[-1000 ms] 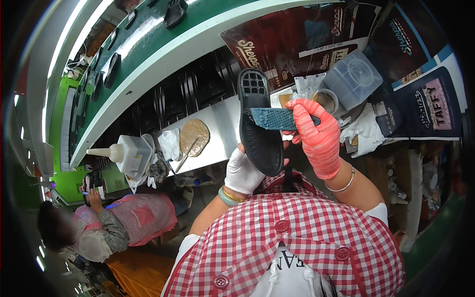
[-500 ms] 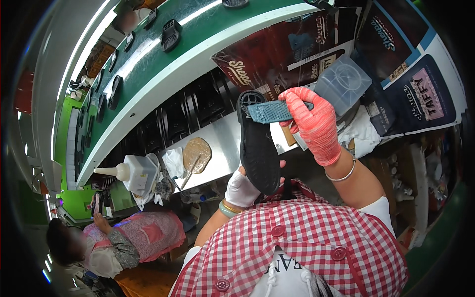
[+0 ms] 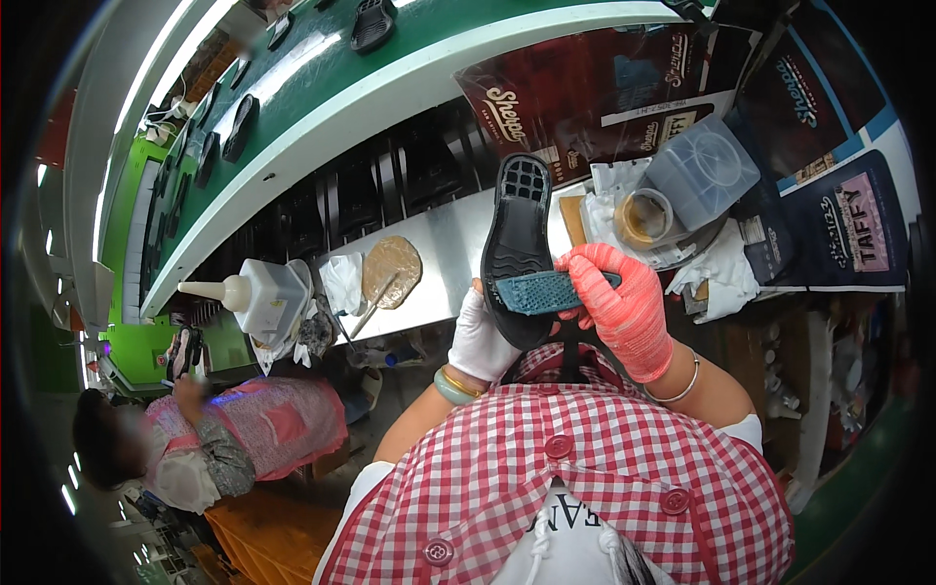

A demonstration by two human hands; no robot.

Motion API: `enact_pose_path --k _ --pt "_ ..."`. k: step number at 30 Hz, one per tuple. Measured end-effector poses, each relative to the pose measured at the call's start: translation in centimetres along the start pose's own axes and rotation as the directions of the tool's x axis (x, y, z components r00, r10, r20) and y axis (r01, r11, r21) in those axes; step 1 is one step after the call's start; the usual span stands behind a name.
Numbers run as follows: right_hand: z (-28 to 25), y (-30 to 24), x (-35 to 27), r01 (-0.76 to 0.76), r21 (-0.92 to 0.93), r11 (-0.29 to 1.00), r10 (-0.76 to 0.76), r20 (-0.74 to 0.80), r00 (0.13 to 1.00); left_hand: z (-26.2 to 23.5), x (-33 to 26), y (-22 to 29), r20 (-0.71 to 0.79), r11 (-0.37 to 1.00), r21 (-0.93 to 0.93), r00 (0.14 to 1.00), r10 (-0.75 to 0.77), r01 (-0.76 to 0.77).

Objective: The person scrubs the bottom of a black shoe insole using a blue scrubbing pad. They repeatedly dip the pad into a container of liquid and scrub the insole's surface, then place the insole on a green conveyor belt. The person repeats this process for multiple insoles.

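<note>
A black shoe sole (image 3: 518, 234) stands nearly upright in front of me, its gridded end away from me. My left hand (image 3: 482, 341), in a white glove, grips the near end from the left; part of its fingers is behind the sole. A flat blue strip (image 3: 536, 293) with a woven-looking, dimpled surface lies across the lower part of the sole and appears to touch it. My right hand (image 3: 624, 310), in a pink-red knit glove, is closed round the strip's right end.
Beyond a metal shelf (image 3: 450, 239) runs a green conveyor (image 3: 312, 107) carrying dark soles. A white squeeze bottle (image 3: 265, 300) and a tan disc (image 3: 393, 268) with a stick stand left; a cup (image 3: 643, 216) and clear container (image 3: 704, 168) right. A person (image 3: 244, 429) works at far left.
The blue strip has moved from the sole's far gridded end down toward its near end, with my right hand lowered and brought closer. The sole is a little farther right in view.
</note>
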State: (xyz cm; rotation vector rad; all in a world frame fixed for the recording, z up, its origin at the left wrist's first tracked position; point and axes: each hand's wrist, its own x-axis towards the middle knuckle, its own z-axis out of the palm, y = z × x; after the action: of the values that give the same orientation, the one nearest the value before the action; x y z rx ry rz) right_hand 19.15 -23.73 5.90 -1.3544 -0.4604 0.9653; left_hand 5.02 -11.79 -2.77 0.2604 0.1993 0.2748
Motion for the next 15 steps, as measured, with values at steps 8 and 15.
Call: enact_pose_path --k 8,15 --pt "-0.1 0.3 -0.7 -0.002 -0.064 0.998 0.013 0.172 0.985 0.3 -0.3 -0.2 -0.142 0.976 0.213 0.987 0.079 -0.048" --pt "-0.3 -1.0 0.9 -0.123 -0.276 0.953 0.219 0.348 0.912 -1.1 -0.7 0.8 0.116 0.988 -0.028 0.982 -0.15 0.154"
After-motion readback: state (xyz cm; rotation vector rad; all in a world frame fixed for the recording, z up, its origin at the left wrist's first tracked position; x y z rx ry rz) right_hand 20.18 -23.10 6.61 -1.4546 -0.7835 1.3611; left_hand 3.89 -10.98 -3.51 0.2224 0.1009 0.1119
